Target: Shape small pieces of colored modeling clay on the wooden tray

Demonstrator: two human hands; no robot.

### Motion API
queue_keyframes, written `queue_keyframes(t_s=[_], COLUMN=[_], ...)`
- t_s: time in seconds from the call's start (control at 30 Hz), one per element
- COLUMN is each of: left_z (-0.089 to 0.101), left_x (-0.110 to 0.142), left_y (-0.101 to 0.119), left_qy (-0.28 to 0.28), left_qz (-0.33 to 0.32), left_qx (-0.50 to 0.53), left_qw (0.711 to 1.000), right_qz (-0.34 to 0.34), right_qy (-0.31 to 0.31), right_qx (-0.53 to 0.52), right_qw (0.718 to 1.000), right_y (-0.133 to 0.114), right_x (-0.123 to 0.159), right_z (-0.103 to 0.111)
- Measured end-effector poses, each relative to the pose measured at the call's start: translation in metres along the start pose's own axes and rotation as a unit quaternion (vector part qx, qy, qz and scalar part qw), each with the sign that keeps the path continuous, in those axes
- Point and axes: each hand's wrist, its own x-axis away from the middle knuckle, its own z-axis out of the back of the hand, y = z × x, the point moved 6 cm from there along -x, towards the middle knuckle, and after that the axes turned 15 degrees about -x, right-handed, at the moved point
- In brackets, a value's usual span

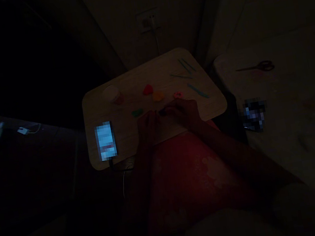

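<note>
The scene is very dim. My right hand (187,112) is closed, its fingertips pinching a small dark lump of what looks like modelling clay (162,112) just above the small table. Close by on the left, my left hand (147,124) has its fingers drawn together, tips near the dark lump; what they hold, if anything, is too dark to see. Beyond the hands lie a red lump (147,89), an orange lump (158,96) and a pink piece (178,95). A green lump (137,113) rests just past my left hand.
The wooden table (130,139) carries a pale-lidded tub (112,95), a lit phone (106,141) with a cable, several thin sticks (181,76) and a teal knife-like tool (198,91). Scissors (258,67) and a blurred dark device (254,115) lie on the pale surface at right.
</note>
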Motion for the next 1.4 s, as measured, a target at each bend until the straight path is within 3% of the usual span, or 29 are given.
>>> queue_keyframes(t_s=[0.2, 0.37, 0.63, 0.83, 1.4], left_z=[0.001, 0.001, 0.001, 0.001, 0.002], left_x=[0.0, 0.001, 0.0, 0.0, 0.001], left_y=[0.0, 0.001, -0.002, 0.0, 0.001], left_qy=[0.006, 0.006, 0.007, 0.004, 0.008], left_qz=[0.001, 0.001, 0.009, 0.005, 0.006], left_qx=[0.003, 0.014, 0.022, 0.019, 0.022], left_qw=[1.0, 1.0, 1.0, 1.0, 1.0], right_qz=[-0.038, -0.018, 0.042, 0.055, -0.011], right_qy=[0.046, 0.078, 0.016, 0.035, 0.05], right_qx=[-0.006, 0.01, 0.002, 0.008, -0.035], right_qw=[0.998, 0.997, 0.999, 0.998, 0.998], right_y=[0.01, 0.005, -0.007, -0.005, 0.007], right_x=[0.002, 0.002, -0.002, -0.001, -0.001], right_z=[0.003, 0.007, 0.004, 0.006, 0.005])
